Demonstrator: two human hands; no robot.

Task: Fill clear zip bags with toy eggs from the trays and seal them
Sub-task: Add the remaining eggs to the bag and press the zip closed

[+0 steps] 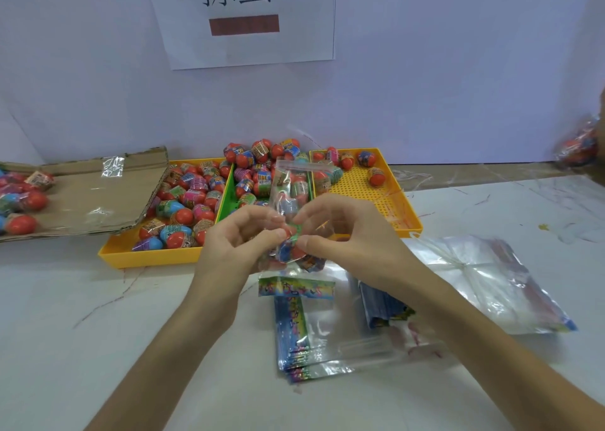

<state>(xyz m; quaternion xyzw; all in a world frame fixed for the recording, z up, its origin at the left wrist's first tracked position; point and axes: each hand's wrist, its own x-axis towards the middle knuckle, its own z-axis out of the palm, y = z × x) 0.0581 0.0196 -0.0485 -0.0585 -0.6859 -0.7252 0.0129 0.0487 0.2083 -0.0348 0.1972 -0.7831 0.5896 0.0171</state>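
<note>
Sealing stage: zip bag point(289, 198) of toy eggs point(288, 253).
The left hand point(242, 237) and right hand point(343, 230) pinch it; next likely needs pressing the zip closed.

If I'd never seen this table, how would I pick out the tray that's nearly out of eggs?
Under the paper sign on the wall, three trays sit side by side on the table. Take the rightmost yellow tray. Its dotted floor is mostly bare, with a few eggs at the far end, while the other yellow tray and the green tray are heaped.
</note>
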